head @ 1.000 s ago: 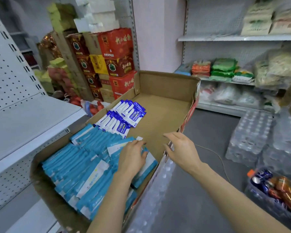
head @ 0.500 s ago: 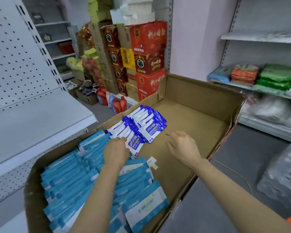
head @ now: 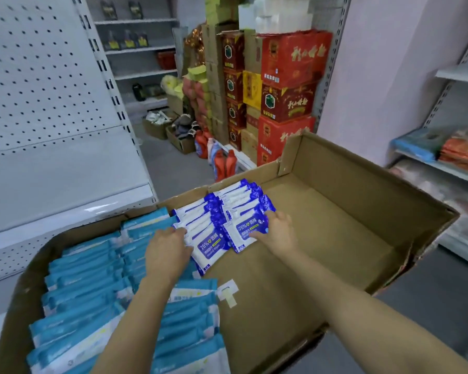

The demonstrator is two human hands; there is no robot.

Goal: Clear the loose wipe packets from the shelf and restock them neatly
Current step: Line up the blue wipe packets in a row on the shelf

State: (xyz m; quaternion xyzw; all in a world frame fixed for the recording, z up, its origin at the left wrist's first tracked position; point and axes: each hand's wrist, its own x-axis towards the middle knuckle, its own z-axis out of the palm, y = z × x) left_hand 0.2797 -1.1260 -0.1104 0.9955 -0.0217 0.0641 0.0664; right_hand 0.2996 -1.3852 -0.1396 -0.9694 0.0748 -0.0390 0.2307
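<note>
Hands flank the blue-and-white alcohol wipe packets (head: 222,220) in the cardboard box (head: 362,211): your left hand (head: 168,251) and right hand (head: 278,232) press flat, fingers straight. Next, probably gather and lift them together.

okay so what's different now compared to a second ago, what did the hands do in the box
Both hands moved forward to the dark blue packets. The left hand left the light blue packets and now touches the dark blue group's near left side; the right hand, which hovered above the box floor, now lies on the group's right side. Whether either grips is unclear. The packets stayed in their rows.
</note>
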